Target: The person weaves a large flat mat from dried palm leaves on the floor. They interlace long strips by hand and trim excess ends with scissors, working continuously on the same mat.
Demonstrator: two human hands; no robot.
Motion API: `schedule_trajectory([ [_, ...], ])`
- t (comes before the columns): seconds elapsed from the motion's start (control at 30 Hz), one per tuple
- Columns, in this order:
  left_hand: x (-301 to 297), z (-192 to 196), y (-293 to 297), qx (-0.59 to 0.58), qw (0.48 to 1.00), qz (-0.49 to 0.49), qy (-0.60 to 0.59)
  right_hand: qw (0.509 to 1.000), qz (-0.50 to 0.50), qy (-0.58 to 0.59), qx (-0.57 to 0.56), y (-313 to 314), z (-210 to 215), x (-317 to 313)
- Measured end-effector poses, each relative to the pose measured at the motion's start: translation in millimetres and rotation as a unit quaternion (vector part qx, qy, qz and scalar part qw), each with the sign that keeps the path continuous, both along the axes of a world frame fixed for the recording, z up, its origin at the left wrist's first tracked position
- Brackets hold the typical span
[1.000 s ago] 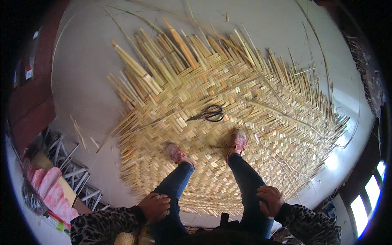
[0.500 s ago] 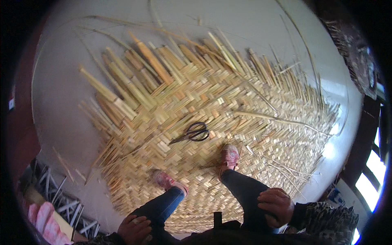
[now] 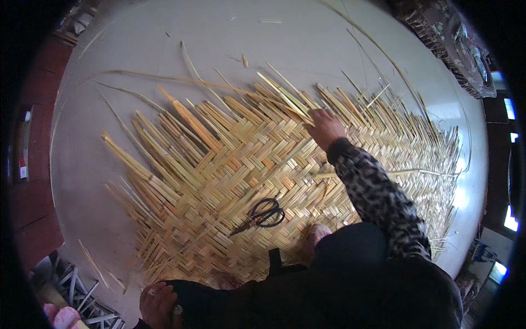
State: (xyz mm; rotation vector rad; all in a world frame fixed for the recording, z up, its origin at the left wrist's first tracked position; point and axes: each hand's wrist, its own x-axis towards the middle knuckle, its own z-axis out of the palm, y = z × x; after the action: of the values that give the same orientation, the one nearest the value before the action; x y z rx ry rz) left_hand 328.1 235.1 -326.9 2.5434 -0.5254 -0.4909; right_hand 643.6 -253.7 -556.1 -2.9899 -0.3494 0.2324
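A large woven reed mat (image 3: 246, 181) with a herringbone pattern covers much of the floor, its unwoven strip ends sticking out along the far and left edges. My right hand (image 3: 327, 129) reaches to the mat's far part, fingers closed round a long reed strip (image 3: 235, 88) that trails off to the far left. Down at the lower left, my left hand (image 3: 159, 304) rests over my left knee, holding nothing, its fingers laid over the leg. Black-handled scissors (image 3: 266, 214) lie on the mat in front of me. My body partly hides my shoes.
Loose reeds (image 3: 383, 52) arc over the pale floor (image 3: 164, 27) at the far right. A dark red cabinet (image 3: 38, 181) stands at the left. A slatted rack (image 3: 82, 290) with pink cloth (image 3: 66, 317) is at the lower left. Draped patterned furniture (image 3: 449, 44) stands far right.
My right hand has left my right knee, reached forward over the mat and closed on a long reed strip. My body now leans forward. The left hand stays at the left knee.
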Motion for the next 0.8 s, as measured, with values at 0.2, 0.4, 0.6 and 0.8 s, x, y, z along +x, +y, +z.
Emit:
schedule_trajectory([
  [0.2, -32, 31, -26, 0.046, 0.996, 0.076, -0.033, 0.993, 0.025, 0.013, -0.112, 12, -42, 47],
  [0.4, -19, 20, -45, 0.117, 0.968, 0.222, 0.033, 0.988, -0.055, -0.059, 0.13, 22, -4, 47],
  [0.6, 103, -29, -76, -0.114, 0.937, 0.311, 0.109, 0.94, 0.076, -0.299, 0.145, 26, 78, -3],
  [0.8, 226, -102, -137, -0.608, 0.619, 0.415, 0.274, 0.909, 0.112, -0.304, 0.261, 30, 90, -50],
])
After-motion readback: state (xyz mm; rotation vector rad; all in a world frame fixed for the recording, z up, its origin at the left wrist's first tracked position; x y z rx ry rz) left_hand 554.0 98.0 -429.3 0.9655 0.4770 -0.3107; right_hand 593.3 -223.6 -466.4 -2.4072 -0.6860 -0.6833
